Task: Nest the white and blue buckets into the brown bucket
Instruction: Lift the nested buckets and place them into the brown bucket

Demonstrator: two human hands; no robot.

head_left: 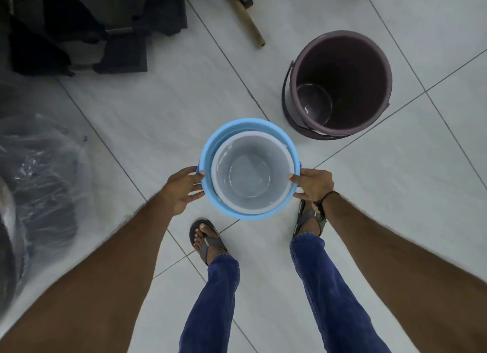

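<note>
A white bucket (250,176) sits nested inside a blue bucket (208,152), and I hold the pair in front of me above the tiled floor. My left hand (183,188) grips the blue rim on its left side. My right hand (313,185) grips the rim on the right, thumb over the edge. The brown bucket (340,84) stands upright and empty on the floor, farther away and to the right of the held pair, its dark handle folded down.
My two sandalled feet (207,240) stand just below the held buckets. A clear plastic-wrapped bundle (39,173) lies at the left. Dark clothing (79,28) is piled at the far left, and a wooden stick (249,21) lies on the tiles beyond.
</note>
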